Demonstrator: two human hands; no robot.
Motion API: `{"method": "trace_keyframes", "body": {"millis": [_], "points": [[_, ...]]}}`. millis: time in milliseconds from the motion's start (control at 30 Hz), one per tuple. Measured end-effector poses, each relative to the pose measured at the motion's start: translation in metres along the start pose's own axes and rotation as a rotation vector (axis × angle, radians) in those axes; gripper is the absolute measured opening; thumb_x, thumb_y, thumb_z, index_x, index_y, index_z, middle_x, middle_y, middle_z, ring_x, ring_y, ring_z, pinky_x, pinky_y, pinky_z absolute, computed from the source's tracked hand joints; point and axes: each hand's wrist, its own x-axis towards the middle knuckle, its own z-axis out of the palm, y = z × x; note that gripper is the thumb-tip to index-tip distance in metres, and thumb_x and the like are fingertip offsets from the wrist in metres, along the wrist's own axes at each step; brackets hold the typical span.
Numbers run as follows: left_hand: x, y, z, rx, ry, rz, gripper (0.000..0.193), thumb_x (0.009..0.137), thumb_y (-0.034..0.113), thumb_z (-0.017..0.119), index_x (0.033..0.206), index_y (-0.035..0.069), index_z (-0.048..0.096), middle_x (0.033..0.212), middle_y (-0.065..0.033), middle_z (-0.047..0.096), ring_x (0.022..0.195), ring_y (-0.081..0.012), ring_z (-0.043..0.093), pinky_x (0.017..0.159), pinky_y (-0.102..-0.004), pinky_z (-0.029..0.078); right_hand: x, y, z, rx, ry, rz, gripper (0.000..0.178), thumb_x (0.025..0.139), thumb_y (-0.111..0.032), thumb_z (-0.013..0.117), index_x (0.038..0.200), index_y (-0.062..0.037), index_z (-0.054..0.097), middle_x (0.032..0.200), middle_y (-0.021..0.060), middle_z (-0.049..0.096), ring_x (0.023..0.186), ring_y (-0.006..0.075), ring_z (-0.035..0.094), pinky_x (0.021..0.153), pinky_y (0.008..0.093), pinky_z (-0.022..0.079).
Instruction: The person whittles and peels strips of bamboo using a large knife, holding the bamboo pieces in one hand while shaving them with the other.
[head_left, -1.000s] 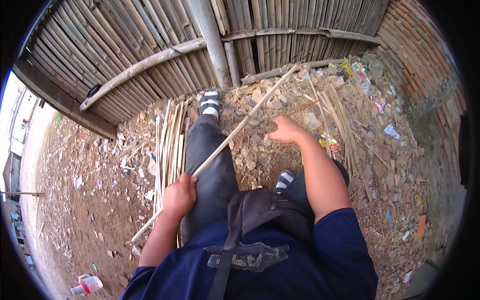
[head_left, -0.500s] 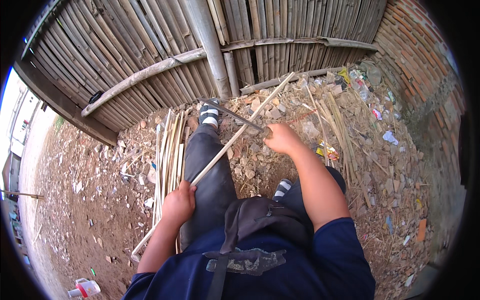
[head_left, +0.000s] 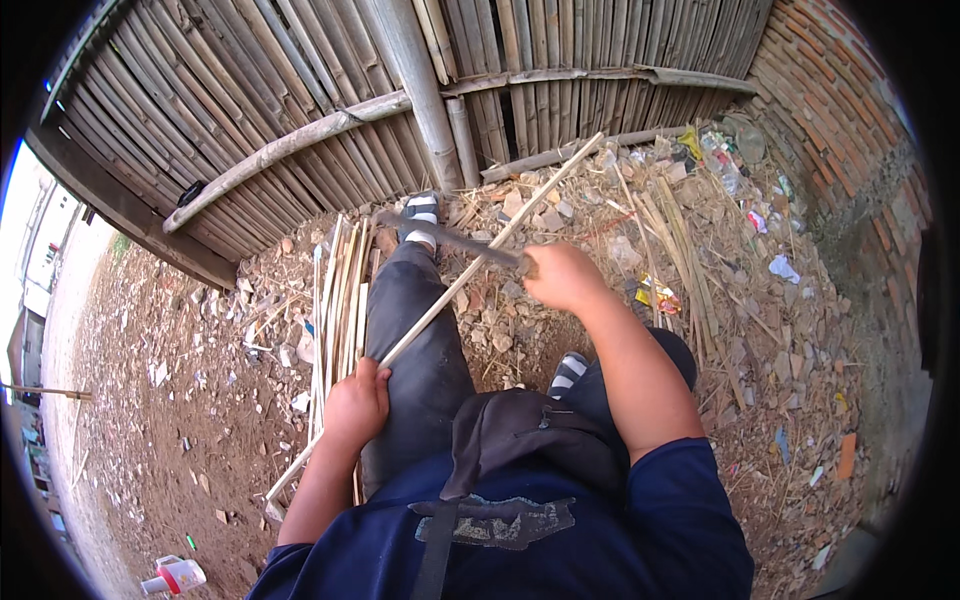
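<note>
My left hand [head_left: 357,405] is closed around a long, pale bamboo strip [head_left: 430,310] near my left thigh. The strip slants from below that wrist up to the far right, toward the fence. In my right hand [head_left: 562,277] is the handle of a machete [head_left: 455,240], its dark blade pointing left and blurred by motion. The blade crosses the strip ahead of my legs; whether the two touch, I cannot tell. Beside my left leg lies a bundle of similar pale strips [head_left: 338,300].
A bamboo fence [head_left: 280,120] stands ahead, and a brick wall [head_left: 850,130] rises at the right. Rubble and litter cover the ground. More split bamboo pieces [head_left: 685,255] lie right of my right hand. A clear plastic container with a red band [head_left: 175,576] lies at the lower left.
The machete's blade has swung slightly, its tip lower and further left, and is now blurred. The strip's far end has shifted a little up and right. My left hand keeps its grip.
</note>
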Motion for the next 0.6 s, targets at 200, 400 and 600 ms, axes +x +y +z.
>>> {"method": "trace_keyframes", "body": {"millis": [200, 400, 600], "points": [[0.004, 0.018, -0.009, 0.018, -0.103, -0.020, 0.022, 0.102, 0.027, 0.054, 0.097, 0.006, 0.051, 0.070, -0.0233, 0.066, 0.065, -0.0468, 0.065, 0.060, -0.0593, 0.050, 0.041, 0.065, 0.008, 0.088, -0.002, 0.133, 0.029, 0.083, -0.022, 0.068, 0.109, -0.0089, 0.071, 0.103, 0.0209, 0.073, 0.098, 0.0361, 0.070, 0.086, 0.0456, 0.055], [0.001, 0.010, -0.004, 0.055, 0.005, 0.009, 0.024, 0.101, 0.029, 0.056, 0.094, 0.007, 0.050, 0.064, -0.0212, 0.063, 0.057, -0.0433, 0.065, 0.054, -0.0551, 0.052, 0.011, 0.032, 0.001, -0.057, 0.058, 0.094, 0.032, 0.085, -0.020, 0.066, 0.116, -0.0129, 0.071, 0.103, 0.0179, 0.073, 0.095, 0.0364, 0.070, 0.082, 0.0466, 0.057], [-0.009, 0.005, 0.002, 0.076, 0.034, 0.058, 0.023, 0.101, 0.028, 0.058, 0.092, 0.007, 0.051, 0.065, -0.0194, 0.064, 0.057, -0.0417, 0.065, 0.053, -0.0542, 0.052, 0.017, 0.055, 0.000, 0.142, 0.028, 0.193, 0.030, 0.086, -0.015, 0.063, 0.114, -0.0098, 0.070, 0.098, 0.0180, 0.073, 0.093, 0.0333, 0.071, 0.082, 0.0456, 0.056]]}}
